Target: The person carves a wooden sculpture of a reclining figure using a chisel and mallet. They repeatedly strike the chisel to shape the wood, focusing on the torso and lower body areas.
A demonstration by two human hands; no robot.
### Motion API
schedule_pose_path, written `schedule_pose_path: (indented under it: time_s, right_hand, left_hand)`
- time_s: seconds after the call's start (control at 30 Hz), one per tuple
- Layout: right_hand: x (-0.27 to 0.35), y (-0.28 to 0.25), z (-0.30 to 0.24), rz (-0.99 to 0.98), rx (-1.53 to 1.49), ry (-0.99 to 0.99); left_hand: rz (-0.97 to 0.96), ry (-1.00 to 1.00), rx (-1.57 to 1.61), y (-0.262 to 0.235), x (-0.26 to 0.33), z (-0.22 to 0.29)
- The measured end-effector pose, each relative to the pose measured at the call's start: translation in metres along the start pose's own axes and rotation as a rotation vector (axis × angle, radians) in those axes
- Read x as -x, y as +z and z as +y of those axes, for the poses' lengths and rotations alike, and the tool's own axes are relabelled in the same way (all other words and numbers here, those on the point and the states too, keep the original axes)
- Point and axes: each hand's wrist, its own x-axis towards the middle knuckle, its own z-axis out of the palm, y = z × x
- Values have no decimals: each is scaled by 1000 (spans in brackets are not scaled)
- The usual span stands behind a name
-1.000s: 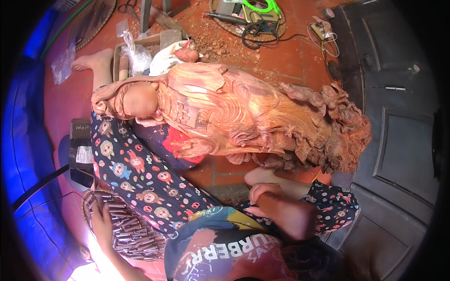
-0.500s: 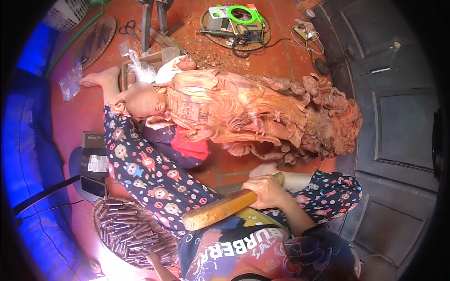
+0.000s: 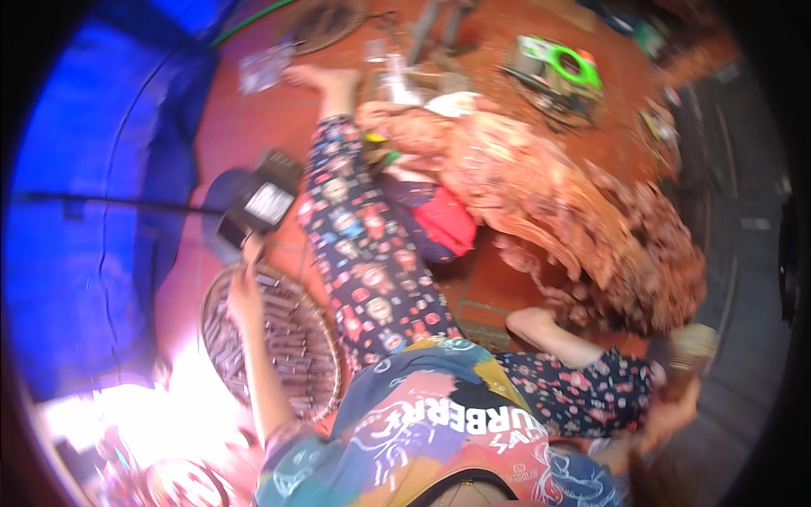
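My left hand [image 3: 245,297] is raised over the left rim of a round woven basket [image 3: 336,338] full of dark chisels [image 3: 296,338]. Its fingers look pinched together around a small brownish thing, too blurred to name, close to the dark phone [image 3: 234,230]. Far to the right, beside my bent knee, my right hand [image 3: 676,411] grips a wooden mallet [image 3: 688,359], smeared by motion. A large carved wooden statue [image 3: 532,182] lies on its back across the floor beyond my legs. Neither hand touches it.
A red and dark blue cloth bundle [image 3: 443,224] lies under the statue's near side. Farther off is a power tool box [image 3: 562,84] with a green ring. A dark box [image 3: 269,203] stands left of my leg, a blue tarp [image 3: 93,253] beyond. Dark panels [image 3: 743,194] line the right.
My right hand has swung the mallet from my lap out to the right. My left hand has risen from the chisels to the basket's far rim. The whole view has shifted and turned.
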Motion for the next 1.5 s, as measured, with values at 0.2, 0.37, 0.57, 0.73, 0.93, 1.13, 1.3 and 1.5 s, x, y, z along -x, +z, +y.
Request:
schedule_pose_path:
  time_s: [0.2,0.37,0.57,0.73,0.93,1.13,1.3,1.5]
  right_hand:
    - [13,80,71,-361,78,152]
    - [58,194,53,-1237,320,-128]
    - [79,246,19,-1727,634,-478]
    - [84,258,16,-1884,783,-614]
    - [87,263,21,-1910,925,-639]
    - [99,273,49,-1933,926,-840]
    - [97,264,39,-2002,871,-833]
    - [74,224,66,-1751,625,-423]
  left_hand:
    - [94,103,-147,43,-51,12]
    - [-139,-143,-237,84,-64,-42]
    - [-178,-212,-260,122,-79,-73]
    - [-155,-178,-182,125,-83,-74]
    - [-157,-158,-57,120,-54,-65]
    - [-94,-150,53,117,-36,-63]
    - [-67,-15,178,92,-54,-50]
    - [-51,188,530,-7,-51,98]
